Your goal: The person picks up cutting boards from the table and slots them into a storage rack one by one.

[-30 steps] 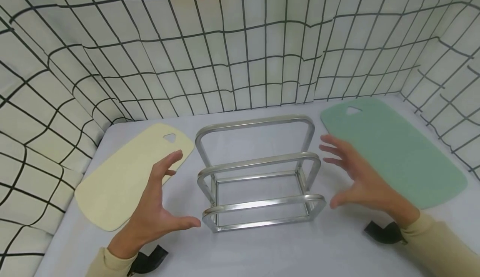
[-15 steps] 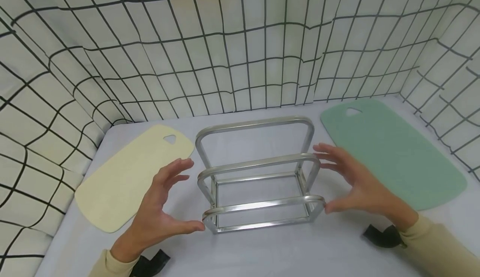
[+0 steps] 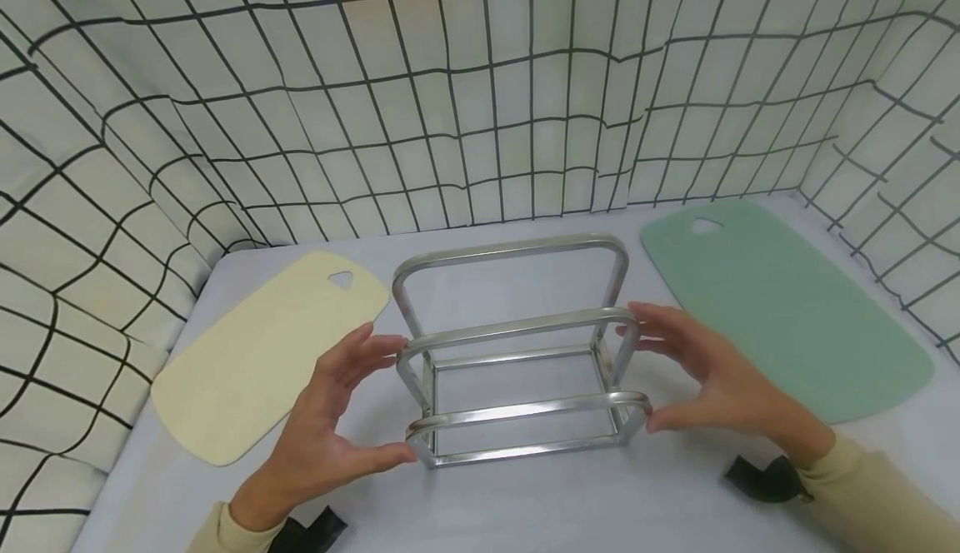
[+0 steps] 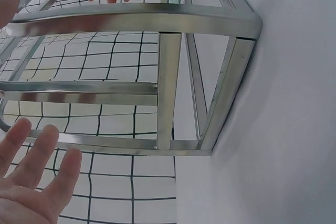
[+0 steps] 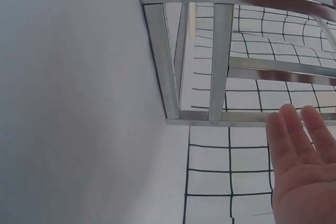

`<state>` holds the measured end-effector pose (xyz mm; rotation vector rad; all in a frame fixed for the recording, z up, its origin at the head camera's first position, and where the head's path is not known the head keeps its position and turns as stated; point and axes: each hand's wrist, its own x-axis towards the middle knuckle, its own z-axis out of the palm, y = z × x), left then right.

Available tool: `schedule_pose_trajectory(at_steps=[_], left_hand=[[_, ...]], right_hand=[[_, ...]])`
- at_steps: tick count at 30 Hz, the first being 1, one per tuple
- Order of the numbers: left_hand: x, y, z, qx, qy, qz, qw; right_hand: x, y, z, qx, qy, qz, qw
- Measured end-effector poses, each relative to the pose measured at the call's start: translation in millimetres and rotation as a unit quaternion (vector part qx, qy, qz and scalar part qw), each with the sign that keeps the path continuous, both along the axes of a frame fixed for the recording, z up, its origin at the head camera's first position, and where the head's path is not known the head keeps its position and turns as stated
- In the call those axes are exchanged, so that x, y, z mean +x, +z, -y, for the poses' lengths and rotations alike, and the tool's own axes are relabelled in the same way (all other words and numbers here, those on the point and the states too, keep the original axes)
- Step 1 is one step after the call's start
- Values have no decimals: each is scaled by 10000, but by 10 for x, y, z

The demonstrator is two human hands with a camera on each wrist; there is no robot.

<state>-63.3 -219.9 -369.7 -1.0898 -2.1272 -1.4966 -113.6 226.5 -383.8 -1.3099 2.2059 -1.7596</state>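
Observation:
A silver metal rack with three hoops of rising height over a rectangular base stands upright on the white tabletop. On its left side is my left hand, thumb tip at the front hoop and fingertips by the middle hoop. My right hand mirrors it on the right, its thumb at the front hoop's end and its fingers partly behind the middle hoop. Fingers of both hands look straight and spread in the left wrist view and right wrist view, beside the rack. Whether the fingertips touch the metal, I cannot tell.
A cream cutting board lies flat at the left, and a larger green cutting board lies flat at the right. White cloth walls with a black grid enclose the back and sides of the table.
Both hands have come inward and slightly lower, from apart from the rack to right against its two sides. The rack and both boards have stayed where they were.

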Motion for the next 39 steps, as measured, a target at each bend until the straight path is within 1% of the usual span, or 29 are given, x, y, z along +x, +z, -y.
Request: schedule_pose_trajectory(at_steps=[3,8,15,19,23,26,31,35,39], left_hand=[[21,9,-16,-39,25,23,10000],[39,13,-40,65,-107,99,9999],[55,-9,-78,274,-293,189,9990],[61,-20,-94,288,-396,217,9986],[58,-37,-108,343,-568,250,9975],[61,-52,-113,316,-604,325,9971],[60,-66,-113,108,-549,450,9974],[72,-68,-104,-231,-314,692,9968],[84,-71,-93,-480,-111,929,9945]], right_hand=[[-10,-15,15,-228,222,-19,9995],[-9,-15,54,-367,490,-47,9981],[55,-3,106,-64,361,168,9992],[69,-15,119,-21,300,193,9994],[74,-23,131,6,298,237,9993],[77,-31,136,30,302,267,9992],[96,-47,143,307,104,459,9984],[114,-34,150,597,-113,730,9955],[126,-17,155,744,-229,896,9929]])
